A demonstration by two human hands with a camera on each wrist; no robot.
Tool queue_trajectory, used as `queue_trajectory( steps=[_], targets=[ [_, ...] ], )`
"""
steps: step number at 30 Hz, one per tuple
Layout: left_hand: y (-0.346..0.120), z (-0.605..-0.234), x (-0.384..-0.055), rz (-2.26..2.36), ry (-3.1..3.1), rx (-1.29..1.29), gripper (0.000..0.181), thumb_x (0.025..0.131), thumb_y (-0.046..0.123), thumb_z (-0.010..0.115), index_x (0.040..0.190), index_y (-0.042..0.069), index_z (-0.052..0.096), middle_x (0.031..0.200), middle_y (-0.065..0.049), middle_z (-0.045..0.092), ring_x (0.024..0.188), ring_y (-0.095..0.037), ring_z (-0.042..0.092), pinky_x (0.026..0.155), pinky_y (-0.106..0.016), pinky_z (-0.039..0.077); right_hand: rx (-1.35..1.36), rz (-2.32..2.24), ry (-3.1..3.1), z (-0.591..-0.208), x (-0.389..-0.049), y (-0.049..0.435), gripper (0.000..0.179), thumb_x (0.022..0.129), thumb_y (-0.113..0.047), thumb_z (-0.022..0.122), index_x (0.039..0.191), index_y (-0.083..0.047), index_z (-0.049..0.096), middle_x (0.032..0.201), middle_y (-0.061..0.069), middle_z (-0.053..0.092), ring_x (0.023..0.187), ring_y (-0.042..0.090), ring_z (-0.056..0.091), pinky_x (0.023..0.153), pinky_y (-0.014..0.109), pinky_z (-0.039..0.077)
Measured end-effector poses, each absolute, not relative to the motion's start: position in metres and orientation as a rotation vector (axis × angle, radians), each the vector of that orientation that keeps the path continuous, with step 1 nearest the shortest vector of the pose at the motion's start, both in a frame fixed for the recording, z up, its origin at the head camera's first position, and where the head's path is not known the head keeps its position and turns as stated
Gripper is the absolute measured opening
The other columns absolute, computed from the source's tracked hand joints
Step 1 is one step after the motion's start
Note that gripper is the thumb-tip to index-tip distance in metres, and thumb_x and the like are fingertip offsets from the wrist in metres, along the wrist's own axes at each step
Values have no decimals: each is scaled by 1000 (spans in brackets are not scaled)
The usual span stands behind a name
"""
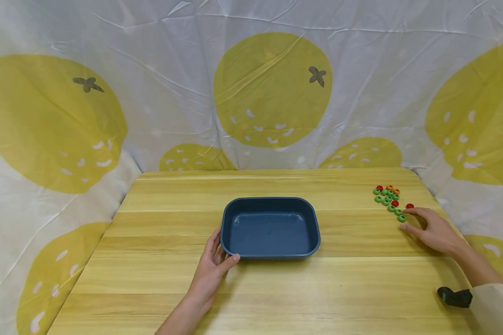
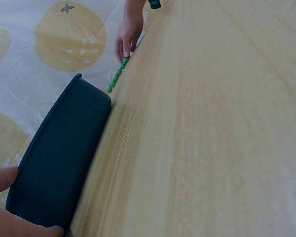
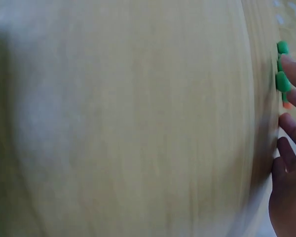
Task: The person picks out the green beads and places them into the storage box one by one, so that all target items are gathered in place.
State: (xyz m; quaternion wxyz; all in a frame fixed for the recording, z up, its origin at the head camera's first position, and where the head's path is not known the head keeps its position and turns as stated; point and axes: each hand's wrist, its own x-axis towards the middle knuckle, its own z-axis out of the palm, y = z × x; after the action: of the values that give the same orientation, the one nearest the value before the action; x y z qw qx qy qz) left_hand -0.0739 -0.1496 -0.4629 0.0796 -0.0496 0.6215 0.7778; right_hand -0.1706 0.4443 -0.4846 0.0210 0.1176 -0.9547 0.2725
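A dark blue rectangular plastic basin stands on the table with nothing inside. My left hand grips its near left corner, thumb at the front rim and fingers along the left side. In the left wrist view, the thumb and fingers lie on the basin's wall. At the far right lies a loose group of small beads, mostly green, some red and orange. My right hand is at the near side of these beads, thumb and forefinger apart beside a green bead. A red bead lies just beyond the forefinger.
The wooden table is enclosed at the back and sides by a white cloth printed with yellow lemons. A small black object shows beside my right sleeve.
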Motion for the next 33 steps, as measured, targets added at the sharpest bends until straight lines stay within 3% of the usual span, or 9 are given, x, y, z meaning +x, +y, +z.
queue_trajectory(
  steps=[6,12,21,29,31,33],
  targets=[
    [-150,-463,-73,2322,1864,-153,90,95,-2,71,165,16,18,171,-6,12,155,-33,18,119,-51,28,391,816,-2900,-488,-174,442,37,98,-23,74,122,4,65,134,37,48,122,62,40,91,75,32],
    [-150,-462,-73,2316,1868,-174,89,94,-1,72,165,17,20,171,-5,14,155,-33,18,118,-51,30,400,826,-2867,-491,-176,443,29,97,-16,74,117,4,67,130,37,50,119,61,43,91,74,33],
    [-149,-461,-73,2308,1878,-179,89,94,0,73,165,16,20,171,-7,15,154,-35,18,118,-52,29,385,825,-2850,-492,-177,443,25,97,-13,73,114,5,69,125,35,53,116,60,45,90,73,34],
    [-149,-460,-72,2311,1879,-165,89,94,0,73,164,16,20,170,-7,17,154,-35,19,118,-52,30,295,883,-2947,-479,-175,445,33,102,-23,69,123,2,67,132,36,54,118,60,48,88,70,40],
    [-149,-460,-72,2311,1880,-164,89,94,0,73,164,16,20,170,-7,17,154,-34,19,119,-52,29,261,891,-2959,-476,-176,445,35,102,-25,69,125,2,68,129,35,58,112,51,56,84,62,46],
    [-150,-460,-72,2310,1881,-164,89,94,0,73,164,16,21,170,-7,17,154,-34,19,119,-52,29,232,904,-2964,-474,-177,446,36,102,-25,69,125,3,68,127,33,61,104,28,64,82,47,51]
  ],
)
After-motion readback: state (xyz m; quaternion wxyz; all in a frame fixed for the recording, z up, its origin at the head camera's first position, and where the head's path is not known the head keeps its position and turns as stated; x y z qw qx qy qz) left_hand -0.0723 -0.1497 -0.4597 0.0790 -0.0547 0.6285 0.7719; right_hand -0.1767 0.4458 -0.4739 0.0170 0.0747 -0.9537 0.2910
